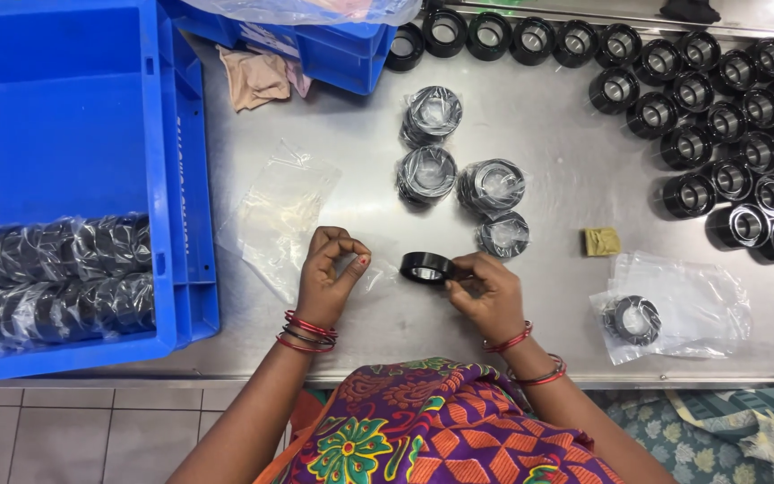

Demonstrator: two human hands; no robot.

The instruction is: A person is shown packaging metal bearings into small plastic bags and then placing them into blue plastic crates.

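A black ring (425, 267) was held in the right hand (487, 294), just below the middle of the frame. The fingers (464, 267) were closed on its right edge, so the hand was clamped on the ring. The ring was tipped on its side, with its round hole facing toward the lower left of the frame. Its short middle line ran nearly flat over the worktop (566, 161).

The left hand (329, 273) was seen just left of the ring, not touching it. Its fingers were curled in, and the thumb and first finger were pinched together on the edge of a thin clear bag (371, 273). Red bangles (308, 331) were worn on that wrist.

More clear bags (281, 211) were spread on the worktop at the left of the hands. Four wrapped rings (468, 184) were laid above the hands, near the middle. Many bare black rings (727, 116) were stood in rows at the upper right. One more ring in a bag (633, 318) was laid at the lower right. A big blue crate (185, 179) was set at the left, with rolls of wrapped rings (55, 278) inside it.
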